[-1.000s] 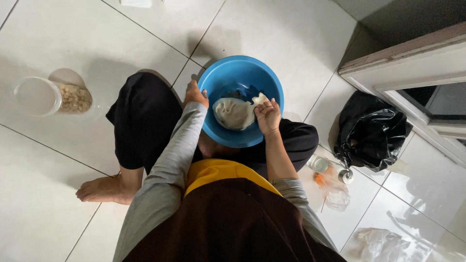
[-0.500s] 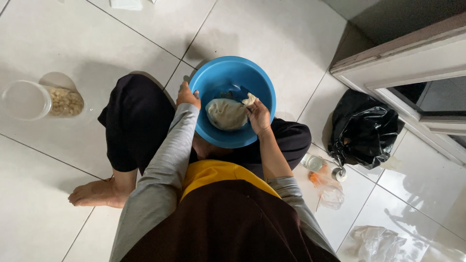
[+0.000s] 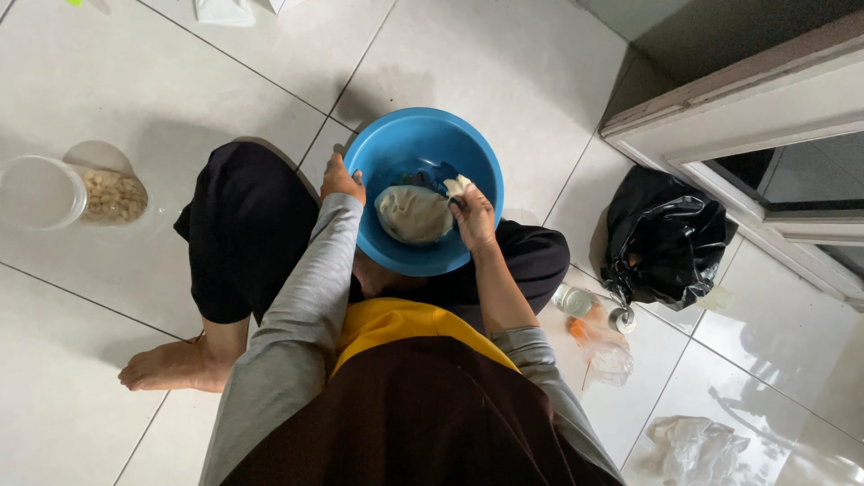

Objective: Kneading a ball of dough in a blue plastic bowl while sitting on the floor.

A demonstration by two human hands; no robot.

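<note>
Dough: a pale, rounded lump of dough (image 3: 413, 214) lies in the bottom of the bowl, slightly toward the near wall.
Bowl: a round blue plastic bowl (image 3: 396, 144) stands on the floor between the person's knees, its near edge over the dark trousers.
Right hand: the right hand (image 3: 472, 216) is inside the bowl at the dough's right edge, its grip closed on a small pale piece of dough (image 3: 457, 185) pinched in the fingertips, just above the lump.
Left hand: the left hand (image 3: 340, 180) rests on the bowl's left rim, fingers curled over the edge in a closed grip on the rim.
Person: grey sleeves, a yellow and dark brown garment, black trousers; one bare foot (image 3: 171, 364) is flat on the floor at the left.
Floor: pale glossy floor tiles (image 3: 504, 72) carry everything.
Left side: a clear plastic container (image 3: 36, 191) lies well apart from the bowl, with a lid or dish of light-coloured bits (image 3: 113, 195) touching it.
Right side: a black plastic bag (image 3: 661, 236) sits near a white door frame (image 3: 747, 108); beside it are a small glass jar (image 3: 572, 300) and crumpled clear plastic (image 3: 607, 353).
</note>
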